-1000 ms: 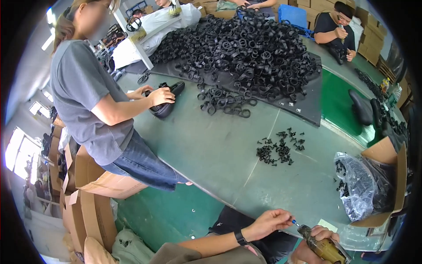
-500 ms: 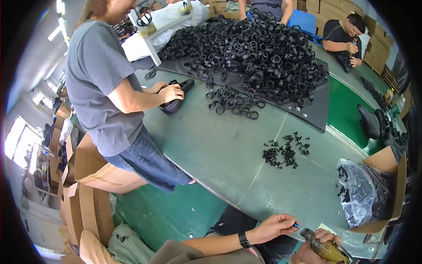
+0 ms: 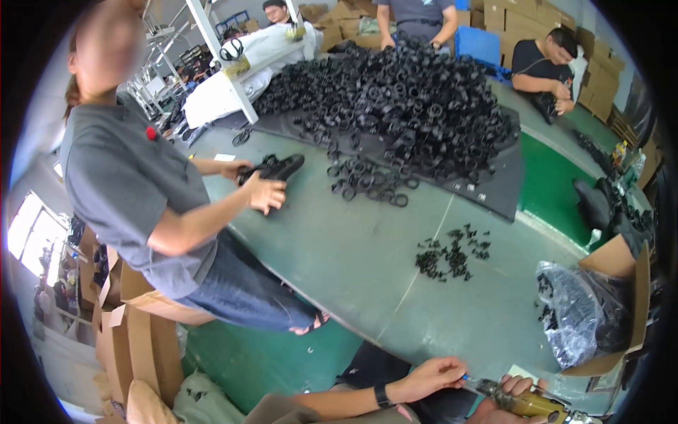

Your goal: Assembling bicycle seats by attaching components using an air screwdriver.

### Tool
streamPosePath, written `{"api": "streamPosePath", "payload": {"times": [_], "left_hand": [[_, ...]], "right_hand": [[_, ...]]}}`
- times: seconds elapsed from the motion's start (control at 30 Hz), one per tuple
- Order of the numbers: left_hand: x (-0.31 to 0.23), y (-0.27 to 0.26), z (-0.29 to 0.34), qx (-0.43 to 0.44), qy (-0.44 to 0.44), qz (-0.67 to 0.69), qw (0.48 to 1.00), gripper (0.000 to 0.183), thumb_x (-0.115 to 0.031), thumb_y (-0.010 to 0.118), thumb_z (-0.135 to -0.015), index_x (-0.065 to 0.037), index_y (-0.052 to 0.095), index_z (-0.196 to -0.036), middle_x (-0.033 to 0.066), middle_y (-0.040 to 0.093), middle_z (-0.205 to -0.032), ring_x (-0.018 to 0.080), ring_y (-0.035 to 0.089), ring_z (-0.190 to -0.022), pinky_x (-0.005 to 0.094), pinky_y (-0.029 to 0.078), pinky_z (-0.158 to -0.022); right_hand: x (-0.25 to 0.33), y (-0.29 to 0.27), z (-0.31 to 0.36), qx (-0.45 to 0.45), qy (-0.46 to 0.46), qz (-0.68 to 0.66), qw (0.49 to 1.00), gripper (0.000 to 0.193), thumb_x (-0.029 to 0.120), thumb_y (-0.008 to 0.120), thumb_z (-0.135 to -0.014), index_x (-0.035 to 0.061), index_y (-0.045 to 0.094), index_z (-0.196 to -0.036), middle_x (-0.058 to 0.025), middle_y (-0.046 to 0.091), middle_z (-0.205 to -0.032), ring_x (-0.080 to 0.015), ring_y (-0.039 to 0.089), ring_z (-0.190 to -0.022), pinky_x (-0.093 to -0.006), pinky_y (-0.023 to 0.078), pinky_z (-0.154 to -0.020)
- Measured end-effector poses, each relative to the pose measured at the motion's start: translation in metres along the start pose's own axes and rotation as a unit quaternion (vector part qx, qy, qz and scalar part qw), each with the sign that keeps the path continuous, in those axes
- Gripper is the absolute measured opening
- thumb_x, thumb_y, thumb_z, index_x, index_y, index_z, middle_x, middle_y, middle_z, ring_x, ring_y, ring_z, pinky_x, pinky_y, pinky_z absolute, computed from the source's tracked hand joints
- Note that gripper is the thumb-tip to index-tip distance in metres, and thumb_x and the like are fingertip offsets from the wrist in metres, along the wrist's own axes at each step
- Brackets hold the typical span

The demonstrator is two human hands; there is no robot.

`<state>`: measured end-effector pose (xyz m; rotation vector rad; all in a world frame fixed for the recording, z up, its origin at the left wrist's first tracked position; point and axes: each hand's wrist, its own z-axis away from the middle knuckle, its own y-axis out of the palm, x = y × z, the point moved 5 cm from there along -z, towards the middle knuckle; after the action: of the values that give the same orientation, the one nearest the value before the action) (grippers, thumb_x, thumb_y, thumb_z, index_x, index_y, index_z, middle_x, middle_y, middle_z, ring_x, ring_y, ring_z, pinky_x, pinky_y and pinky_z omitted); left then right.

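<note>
My left hand (image 3: 429,379) is at the near edge of the table, its fingertips pinched at a small blue piece (image 3: 465,378) on the tip of a power screwdriver. The power screwdriver (image 3: 531,405), olive-yellow with a grey front end, lies in my right hand (image 3: 518,386), whose fingers wrap round its body. It points left toward my left fingertips. Whether a screw sits at the tip is too small to tell. Beyond my hands, several small black screw-like parts (image 3: 452,260) lie in a loose cluster on the green-grey table (image 3: 339,261).
A large heap of black ring clamps (image 3: 395,106) covers the table's far side. At the right stands an open carton (image 3: 639,311) with a clear plastic bag (image 3: 571,311). A co-worker at the left holds a black saddle (image 3: 286,168); others stand or sit farther off.
My view has shifted slightly. Both my hands and the screwdriver appear a little farther left and lower. The co-worker at the left has leaned back and lifted and turned the saddle.
</note>
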<state>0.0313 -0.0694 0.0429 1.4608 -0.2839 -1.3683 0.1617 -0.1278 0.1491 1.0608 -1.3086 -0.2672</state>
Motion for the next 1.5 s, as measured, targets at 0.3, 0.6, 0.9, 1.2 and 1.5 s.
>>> {"api": "streamPosePath", "payload": {"times": [0.3, 0.6, 0.9, 1.2, 1.5], "left_hand": [[-0.010, -0.001, 0.019, -0.026, 0.055, -0.060, 0.996, 0.029, -0.022, 0.049, -0.099, -0.001, 0.057, -0.118, 0.0041, 0.062, -0.109, 0.0099, 0.060, -0.095, 0.0228, 0.049, -0.084], [-0.013, -0.176, 0.158, -0.561, 0.244, -0.301, 0.731, 0.023, -0.019, 0.050, -0.098, 0.002, 0.056, -0.104, 0.0092, 0.062, -0.090, 0.0121, 0.057, -0.074, 0.0274, 0.050, -0.070], [-0.121, -0.172, 0.128, -0.583, 0.237, -0.279, 0.725, 0.080, -0.023, 0.073, -0.080, 0.006, 0.019, -0.133, 0.0138, 0.054, -0.096, 0.0189, 0.060, -0.067, 0.0286, 0.052, -0.060], [-0.144, -0.198, 0.168, -0.545, 0.299, -0.308, 0.720, 0.044, -0.005, 0.048, -0.085, 0.004, 0.043, -0.127, 0.0078, 0.059, -0.094, 0.0121, 0.057, -0.069, 0.0222, 0.047, -0.058], [-0.130, -0.084, -0.065, -0.054, 0.053, -0.604, 0.793, 0.046, -0.027, 0.056, -0.088, 0.001, 0.053, -0.125, 0.0232, 0.060, -0.120, 0.0330, 0.061, -0.108, 0.0370, 0.048, -0.091]], "right_hand": [[-0.014, -0.002, 0.002, -0.014, 0.043, -0.025, 0.999, 0.071, 0.076, 0.043, -0.081, 0.0087, 0.060, -0.098, -0.0063, 0.055, -0.064, -0.0154, 0.040, -0.048, -0.0281, 0.032, -0.049], [-0.008, -0.016, -0.006, 0.007, 0.052, -0.019, 0.998, 0.068, 0.074, 0.044, -0.082, 0.0093, 0.061, -0.098, -0.0064, 0.054, -0.066, -0.0153, 0.041, -0.051, -0.0298, 0.033, -0.049], [-0.009, 0.004, 0.009, -0.105, 0.046, 0.031, 0.993, 0.057, 0.065, 0.036, -0.091, 0.0094, 0.047, -0.100, 0.0010, 0.032, -0.054, -0.0100, 0.026, -0.041, -0.0246, 0.025, -0.041], [0.024, -0.013, 0.001, -0.027, 0.015, 0.004, 1.000, 0.066, 0.071, 0.031, -0.089, 0.0075, 0.047, -0.100, -0.0043, 0.042, -0.050, -0.0146, 0.032, -0.031, -0.0309, 0.032, -0.030], [0.042, 0.019, 0.009, 0.119, -0.051, 0.035, 0.991, 0.068, 0.073, 0.032, -0.087, 0.0068, 0.046, -0.096, -0.0044, 0.040, -0.047, -0.0160, 0.038, -0.031, -0.0303, 0.036, -0.028]]}}
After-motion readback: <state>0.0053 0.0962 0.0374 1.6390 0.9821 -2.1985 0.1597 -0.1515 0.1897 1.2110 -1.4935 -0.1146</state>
